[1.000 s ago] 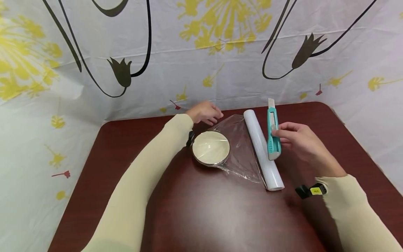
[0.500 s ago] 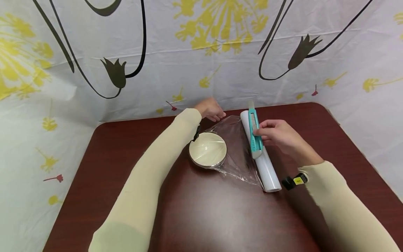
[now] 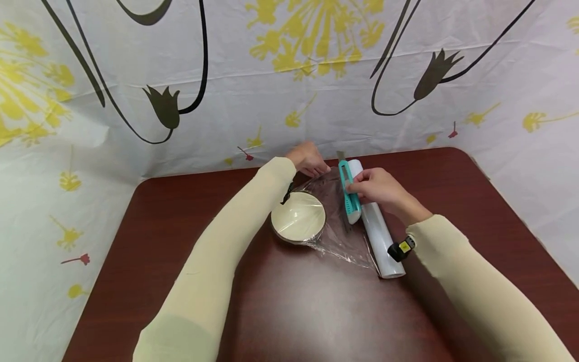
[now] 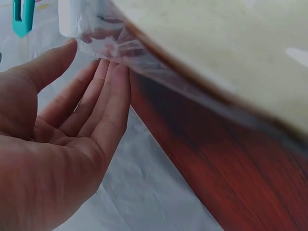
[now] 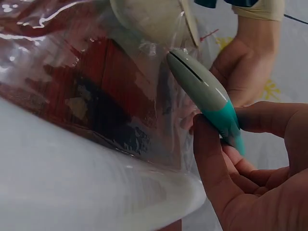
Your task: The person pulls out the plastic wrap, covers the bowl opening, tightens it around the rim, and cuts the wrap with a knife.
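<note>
A bowl (image 3: 298,217) with a cream inside and dark rim stands on the table, clear plastic wrap (image 3: 332,236) stretched over it. The wrap runs right to its white roll (image 3: 382,246). My right hand (image 3: 382,188) pinches a teal utility knife (image 3: 350,201) between thumb and fingers, over the wrap beside the roll. Its blade is out and points to the back wall. In the left wrist view, my left hand (image 4: 72,125) has loosely bent fingers, tips right at the wrap's far edge, the thumb apart from them. Behind the bowl, that hand is partly hidden by its sleeve in the head view.
The dark red wooden table (image 3: 289,311) reaches back to a white hanging cloth (image 3: 253,90) with yellow and dark flower prints. Along its back edge the cloth comes close behind both hands. A small black camera (image 3: 401,248) sits on the right wrist.
My right hand has carried the utility knife left, from beyond the roll to over the wrap. My left hand has shifted right along the back to the wrap's far edge.
</note>
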Tool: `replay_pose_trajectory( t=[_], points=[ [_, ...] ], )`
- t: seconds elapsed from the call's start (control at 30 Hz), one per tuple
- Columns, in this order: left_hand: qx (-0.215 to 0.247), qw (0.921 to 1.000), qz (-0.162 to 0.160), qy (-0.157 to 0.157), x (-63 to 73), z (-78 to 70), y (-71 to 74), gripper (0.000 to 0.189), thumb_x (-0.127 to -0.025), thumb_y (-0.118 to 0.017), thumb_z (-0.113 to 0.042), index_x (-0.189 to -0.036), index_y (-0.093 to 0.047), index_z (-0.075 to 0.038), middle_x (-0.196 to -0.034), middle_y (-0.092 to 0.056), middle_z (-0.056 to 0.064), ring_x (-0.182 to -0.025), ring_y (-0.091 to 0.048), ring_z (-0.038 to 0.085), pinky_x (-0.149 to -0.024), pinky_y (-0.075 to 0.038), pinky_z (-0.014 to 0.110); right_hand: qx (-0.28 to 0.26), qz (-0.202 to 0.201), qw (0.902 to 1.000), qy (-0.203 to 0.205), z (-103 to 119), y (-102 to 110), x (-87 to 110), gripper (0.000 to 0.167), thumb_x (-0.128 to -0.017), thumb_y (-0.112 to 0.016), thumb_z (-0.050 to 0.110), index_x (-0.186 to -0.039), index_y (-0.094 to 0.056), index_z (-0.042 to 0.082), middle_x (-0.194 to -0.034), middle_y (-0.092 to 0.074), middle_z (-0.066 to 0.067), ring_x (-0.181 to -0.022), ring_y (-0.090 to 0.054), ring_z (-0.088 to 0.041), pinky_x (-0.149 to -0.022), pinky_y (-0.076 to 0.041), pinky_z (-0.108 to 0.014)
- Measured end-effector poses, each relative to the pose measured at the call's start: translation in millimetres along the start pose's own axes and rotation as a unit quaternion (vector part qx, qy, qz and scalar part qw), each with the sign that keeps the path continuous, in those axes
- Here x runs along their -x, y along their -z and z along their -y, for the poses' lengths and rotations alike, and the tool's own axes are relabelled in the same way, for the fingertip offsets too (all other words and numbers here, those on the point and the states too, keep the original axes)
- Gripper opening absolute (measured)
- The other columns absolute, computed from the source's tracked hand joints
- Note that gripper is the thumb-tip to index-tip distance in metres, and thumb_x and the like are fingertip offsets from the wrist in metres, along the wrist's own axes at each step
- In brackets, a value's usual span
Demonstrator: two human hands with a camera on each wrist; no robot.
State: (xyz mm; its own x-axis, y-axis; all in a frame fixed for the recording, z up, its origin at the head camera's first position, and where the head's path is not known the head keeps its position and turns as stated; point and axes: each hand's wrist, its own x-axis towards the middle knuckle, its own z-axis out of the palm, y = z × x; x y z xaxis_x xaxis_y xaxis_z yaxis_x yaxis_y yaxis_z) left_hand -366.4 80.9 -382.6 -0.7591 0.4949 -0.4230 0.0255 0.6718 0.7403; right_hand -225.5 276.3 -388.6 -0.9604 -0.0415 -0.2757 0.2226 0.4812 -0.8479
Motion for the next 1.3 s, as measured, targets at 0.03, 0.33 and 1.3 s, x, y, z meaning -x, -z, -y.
replay_pose_trajectory(
  t=[0.03, 0.33, 1.3],
  points=[
    [-0.002, 1.0, 0.0, 0.0, -0.2, 0.1, -0.4, 0.02, -0.103, -0.08, -0.013, -0.113, -0.08, 0.005, -0.116, -0.081, 0.017, -0.11, -0.077, 0.031, -0.093, -0.066, 0.037, 0.005, 0.0, 1.0, 0.002, 0.8, -1.3, -1.6, 0.025, -0.102, -0.073, 0.015, -0.113, -0.066, -0.006, -0.102, -0.064, -0.007, -0.084, -0.062, -0.013, -0.074, -0.064, -0.027],
    [-0.019, 0.9998, -0.008, -0.005, -3.3, 1.6, -1.9, 0.019, -0.103, -0.08, -0.014, -0.107, -0.083, 0.005, -0.106, -0.082, 0.016, -0.087, -0.076, 0.022, -0.084, -0.067, 0.035, 0.035, -0.009, 0.9993, -0.005, 0.6, -5.4, -10.5, 0.027, -0.103, -0.074, 0.018, -0.112, -0.068, -0.006, -0.101, -0.065, -0.008, -0.084, -0.063, -0.016, -0.075, -0.063, -0.031],
    [-0.035, 0.998, -0.042, -0.031, -10.3, 4.4, -4.4, 0.013, -0.101, -0.075, -0.005, -0.098, -0.085, 0.003, -0.078, -0.075, 0.007, -0.065, -0.068, 0.016, -0.076, -0.068, 0.036, 0.157, -0.032, 0.9871, 0.006, -5.1, -1.0, -12.9, 0.029, -0.101, -0.075, 0.032, -0.095, -0.07, 0.004, -0.071, -0.06, 0.002, -0.07, -0.059, -0.018, -0.066, -0.049, -0.035]
  ],
)
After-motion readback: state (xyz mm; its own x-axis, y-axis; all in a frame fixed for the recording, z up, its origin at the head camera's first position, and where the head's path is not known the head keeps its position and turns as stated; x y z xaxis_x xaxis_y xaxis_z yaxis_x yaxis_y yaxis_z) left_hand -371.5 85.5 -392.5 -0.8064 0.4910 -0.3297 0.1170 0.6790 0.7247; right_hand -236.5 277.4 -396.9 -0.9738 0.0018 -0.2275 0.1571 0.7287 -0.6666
